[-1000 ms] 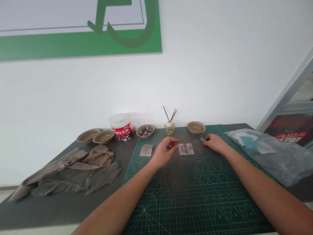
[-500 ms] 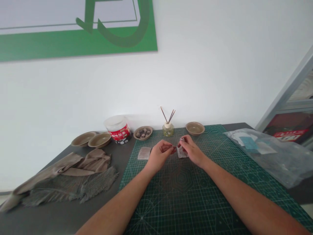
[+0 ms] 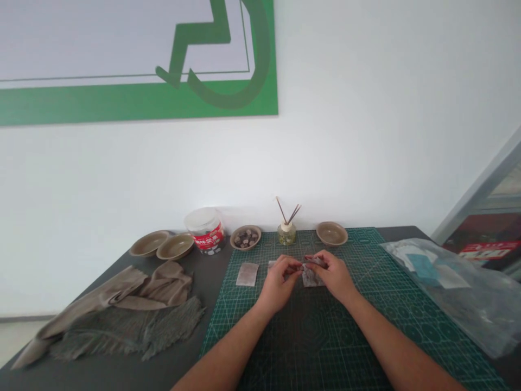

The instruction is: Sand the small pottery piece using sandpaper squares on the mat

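Note:
My left hand (image 3: 280, 279) is closed in a pinch above the green cutting mat (image 3: 285, 347); what its fingertips hold is too small to name. Close beside it on the right, my right hand (image 3: 331, 274) pinches the upper edge of a small grey patterned packet (image 3: 312, 276). The fingertips of both hands nearly meet at the packet's left side. A pale square packet (image 3: 247, 274) lies flat on the mat to the left. Part of another pale piece (image 3: 272, 264) shows behind my left hand.
Along the wall stand a bowl of brown pieces (image 3: 246, 238), a reed diffuser (image 3: 287, 233), a bowl (image 3: 331, 233), a plastic tub (image 3: 207, 233) and two bowls at left. A brown cloth (image 3: 166, 285) lies left; a clear plastic bag (image 3: 459, 288) lies right.
The view has tilted up and shifted left. My hands are closer together, and my right hand's fingers now reach over the patterned packet. The pale piece behind my left hand has come into sight.

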The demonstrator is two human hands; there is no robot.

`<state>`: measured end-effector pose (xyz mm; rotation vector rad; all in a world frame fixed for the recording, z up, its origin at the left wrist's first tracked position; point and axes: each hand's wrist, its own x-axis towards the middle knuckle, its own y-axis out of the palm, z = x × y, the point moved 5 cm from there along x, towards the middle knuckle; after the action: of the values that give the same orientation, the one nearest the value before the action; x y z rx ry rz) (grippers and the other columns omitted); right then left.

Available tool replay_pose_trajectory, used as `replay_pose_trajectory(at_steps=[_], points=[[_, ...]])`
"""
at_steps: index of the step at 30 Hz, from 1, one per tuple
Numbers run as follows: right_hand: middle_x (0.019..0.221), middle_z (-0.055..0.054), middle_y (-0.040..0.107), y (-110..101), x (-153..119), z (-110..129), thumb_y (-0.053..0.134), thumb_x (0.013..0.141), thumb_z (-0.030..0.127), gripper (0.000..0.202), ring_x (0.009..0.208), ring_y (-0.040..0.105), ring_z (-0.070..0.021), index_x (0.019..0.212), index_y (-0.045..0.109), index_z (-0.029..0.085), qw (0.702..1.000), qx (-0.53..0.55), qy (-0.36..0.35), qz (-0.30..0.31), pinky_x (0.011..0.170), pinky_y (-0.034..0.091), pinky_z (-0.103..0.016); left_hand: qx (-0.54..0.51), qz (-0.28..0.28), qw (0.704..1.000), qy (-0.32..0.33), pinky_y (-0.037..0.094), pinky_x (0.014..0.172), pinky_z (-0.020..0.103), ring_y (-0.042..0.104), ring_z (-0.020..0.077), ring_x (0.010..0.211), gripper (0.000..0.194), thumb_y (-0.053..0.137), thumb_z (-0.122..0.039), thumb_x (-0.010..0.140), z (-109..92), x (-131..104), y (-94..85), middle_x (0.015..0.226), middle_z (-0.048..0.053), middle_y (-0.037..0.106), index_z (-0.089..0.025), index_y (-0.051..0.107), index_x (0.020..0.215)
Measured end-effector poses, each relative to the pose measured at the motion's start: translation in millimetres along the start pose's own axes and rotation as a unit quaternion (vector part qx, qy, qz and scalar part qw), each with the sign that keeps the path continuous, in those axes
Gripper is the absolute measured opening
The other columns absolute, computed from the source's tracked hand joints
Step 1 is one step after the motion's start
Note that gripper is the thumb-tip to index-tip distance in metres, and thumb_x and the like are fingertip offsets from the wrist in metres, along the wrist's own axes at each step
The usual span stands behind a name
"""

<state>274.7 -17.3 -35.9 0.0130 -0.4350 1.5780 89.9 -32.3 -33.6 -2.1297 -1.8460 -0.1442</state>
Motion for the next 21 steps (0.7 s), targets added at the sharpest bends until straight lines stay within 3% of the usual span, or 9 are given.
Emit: replay_pose_trajectory(at_steps=[5,8,13,17,21], points=[[0.113,-0.007,0.075,6.2,-6.9,4.4,0.075,0.08,0.041,0.018,0.101,0.069,-0.0271,0.088,0.077,0.025,0.999,0.01,-0.04,0.018,0.092,0.052,-0.044,0.022,-0.004,1.0,0.008,0.055,0.078,0.035,0.068,0.0203,0.084,0.023,0.072,-0.025,0.082,1.7,-3.5,0.2,0.093,0.005,0.073,-0.023,0.073,0.105],[0.104,-0.006,0.075,4.2,-12.6,12.2,0.082,0.075,0.038,0.012,0.104,0.064,-0.0276,0.082,0.079,0.029,0.998,0.0,-0.069,0.005,0.099,0.047,-0.046,0.025,0.003,1.0,0.005,0.054,0.075,0.032,0.068,0.0198,0.082,0.016,0.073,-0.029,0.082,3.4,-5.2,0.6,0.091,0.006,0.073,-0.02,0.073,0.096],[0.084,-0.006,0.073,1.7,-24.9,22.7,0.081,0.078,0.037,0.008,0.093,0.057,-0.0297,0.086,0.081,0.034,0.995,-0.023,-0.089,-0.026,0.094,0.045,-0.048,0.026,0.022,0.999,-0.003,0.052,0.065,0.028,0.066,0.0165,0.07,0.02,0.072,-0.032,0.083,2.6,-14.2,1.1,0.081,0.003,0.071,-0.02,0.069,0.098],[0.086,-0.006,0.074,8.5,-33.9,24.2,0.078,0.081,0.032,0.009,0.087,0.059,-0.029,0.09,0.081,0.034,0.993,-0.042,-0.107,-0.023,0.087,0.048,-0.048,0.029,0.021,0.999,-0.012,0.051,0.061,0.027,0.066,0.016,0.066,0.015,0.071,-0.028,0.082,5.2,-23.6,0.3,0.076,0.002,0.069,-0.019,0.066,0.093],[0.1,-0.004,0.076,15.7,-38.4,25.3,0.07,0.084,0.02,0.023,0.096,0.065,-0.0279,0.098,0.08,0.034,0.986,-0.067,-0.152,0.02,0.094,0.049,-0.048,0.027,0.007,0.999,-0.022,0.05,0.059,0.026,0.065,0.0157,0.062,0.012,0.069,-0.023,0.08,11.2,-24.4,-1.9,0.07,-0.001,0.067,-0.019,0.063,0.09]])
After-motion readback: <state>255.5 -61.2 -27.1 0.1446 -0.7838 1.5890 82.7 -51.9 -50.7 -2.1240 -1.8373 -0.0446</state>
